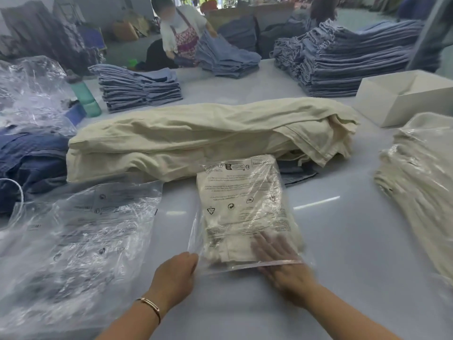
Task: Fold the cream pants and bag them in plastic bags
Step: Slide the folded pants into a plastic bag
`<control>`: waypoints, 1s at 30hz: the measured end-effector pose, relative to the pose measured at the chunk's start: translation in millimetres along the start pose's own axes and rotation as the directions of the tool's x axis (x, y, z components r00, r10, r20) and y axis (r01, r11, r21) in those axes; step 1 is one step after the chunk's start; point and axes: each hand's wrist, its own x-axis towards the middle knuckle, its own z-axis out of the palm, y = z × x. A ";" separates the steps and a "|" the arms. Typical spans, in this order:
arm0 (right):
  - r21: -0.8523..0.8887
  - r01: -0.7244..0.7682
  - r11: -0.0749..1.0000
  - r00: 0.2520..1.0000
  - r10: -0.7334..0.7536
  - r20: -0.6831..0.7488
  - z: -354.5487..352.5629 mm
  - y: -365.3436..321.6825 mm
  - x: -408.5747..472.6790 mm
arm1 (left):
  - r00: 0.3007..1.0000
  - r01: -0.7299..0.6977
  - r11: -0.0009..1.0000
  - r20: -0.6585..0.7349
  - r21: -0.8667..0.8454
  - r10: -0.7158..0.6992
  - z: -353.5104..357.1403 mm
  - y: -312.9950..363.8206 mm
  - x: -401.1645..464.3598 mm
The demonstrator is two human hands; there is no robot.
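Cream pants [241, 204], folded, lie inside a clear plastic bag [267, 177] with printed warnings, on the pale glossy worktop [343, 241] just in front of the person. The right hand [282, 263] is flat and spread, its fingers slid into the bag's mouth on top of the fabric and seen blurred through the film. The left hand [175, 273] is curled on the bag's near left corner at the opening; its fingertips are hidden.

Behind the bag lies a long heap of unfolded cream pants [196, 133]. Loose empty bags [81, 241] are spread at left, and a bagged cream stack [421, 177], cut off by the frame, sits at right beside a white box [397, 101]. Farther back stand stacks of blue jeans [139, 88], a green bottle [85, 95], and another worker [181, 33] sorting denim. The room beyond is too blurred to read.
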 end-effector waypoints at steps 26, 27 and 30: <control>0.707 -0.681 -0.189 0.485 0.607 0.629 -50.9 33.7 -52.5 | 0.934 0.218 0.708 -0.067 -0.672 -0.350 3.4 69.4 -59.8; 0.705 -0.694 -0.145 0.503 0.603 0.619 -51.7 33.6 -54.2 | 0.945 0.275 0.518 0.129 -0.810 -0.301 6.2 101.0 -60.5; 0.707 -0.703 -0.080 0.542 0.583 0.605 -50.9 34.3 -58.2 | 0.818 0.568 -0.101 0.574 -0.817 -0.046 18.7 180.6 -48.6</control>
